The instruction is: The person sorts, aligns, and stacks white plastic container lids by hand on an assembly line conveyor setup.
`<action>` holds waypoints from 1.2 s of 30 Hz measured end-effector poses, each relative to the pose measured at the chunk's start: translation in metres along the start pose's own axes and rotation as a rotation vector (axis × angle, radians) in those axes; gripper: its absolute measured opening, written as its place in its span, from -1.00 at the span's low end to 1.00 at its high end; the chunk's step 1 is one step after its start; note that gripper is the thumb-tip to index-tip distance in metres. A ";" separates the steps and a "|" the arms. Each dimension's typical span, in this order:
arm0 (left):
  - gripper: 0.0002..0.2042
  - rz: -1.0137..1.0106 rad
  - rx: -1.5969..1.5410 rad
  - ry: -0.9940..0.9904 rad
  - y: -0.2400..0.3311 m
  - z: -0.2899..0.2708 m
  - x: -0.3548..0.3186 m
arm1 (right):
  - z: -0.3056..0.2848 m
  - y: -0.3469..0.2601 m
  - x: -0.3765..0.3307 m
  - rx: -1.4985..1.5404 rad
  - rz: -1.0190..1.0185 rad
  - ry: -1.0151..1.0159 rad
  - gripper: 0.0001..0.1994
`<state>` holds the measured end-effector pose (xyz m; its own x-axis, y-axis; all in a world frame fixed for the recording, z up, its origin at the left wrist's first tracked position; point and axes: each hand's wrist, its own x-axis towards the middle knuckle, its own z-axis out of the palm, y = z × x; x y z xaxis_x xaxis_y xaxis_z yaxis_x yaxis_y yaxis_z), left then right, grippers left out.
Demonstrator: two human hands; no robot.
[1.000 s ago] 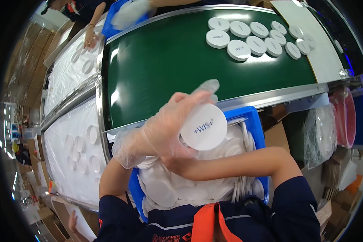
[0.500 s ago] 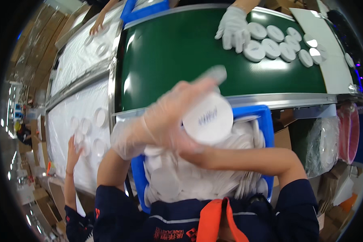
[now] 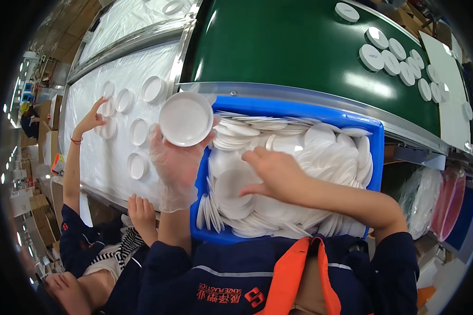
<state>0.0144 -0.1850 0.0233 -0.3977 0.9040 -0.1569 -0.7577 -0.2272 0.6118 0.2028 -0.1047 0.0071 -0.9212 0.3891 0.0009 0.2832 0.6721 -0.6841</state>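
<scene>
My gloved left hand (image 3: 176,163) grips a round white lid (image 3: 186,119) by its edge. The lid's hollow side with its raised rim faces up. Just beyond the left rim of a blue bin (image 3: 299,107), that hand hangs beside the plastic-covered table. Over the bin, my bare right hand (image 3: 276,176) is open, thumb and fingers apart, with nothing in it. Thin white discs (image 3: 320,163) fill the bin, some stacked on edge, others flat. Whether my right fingers touch the disc (image 3: 234,191) below them, I cannot tell.
A green conveyor belt (image 3: 278,52) carries several white lids (image 3: 391,62) at its right. On the left, lids (image 3: 152,89) lie on a plastic-covered table (image 3: 115,176). A co-worker's hand (image 3: 92,118) reaches to them. Metal rails (image 3: 233,93) edge the belt.
My hands have parted. The lid has moved left with my left hand and now shows its hollow side instead of its printed face. A gloved hand at the belt is gone from view.
</scene>
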 end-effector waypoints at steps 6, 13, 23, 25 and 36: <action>-0.40 0.083 -0.024 0.131 -0.009 0.002 -0.022 | 0.048 -0.012 -0.002 -0.319 -0.147 0.115 -0.77; -0.45 0.053 0.103 0.072 -0.022 0.016 -0.010 | -0.032 0.014 0.004 0.451 -0.033 0.635 -0.89; -0.76 -0.128 0.735 0.161 -0.089 0.084 0.021 | -0.072 0.033 -0.001 0.280 0.094 0.840 -0.84; -0.79 0.015 0.994 0.095 -0.086 0.084 0.028 | -0.051 0.058 0.007 0.167 0.059 0.599 -0.82; -0.80 0.310 0.800 0.073 0.006 -0.003 0.071 | -0.056 0.022 0.009 0.050 -0.049 0.434 -0.57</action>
<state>-0.0195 -0.1234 0.0137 -0.5794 0.8115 0.0752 -0.0279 -0.1119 0.9933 0.2158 -0.0509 0.0330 -0.7328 0.5933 0.3333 0.2186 0.6691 -0.7103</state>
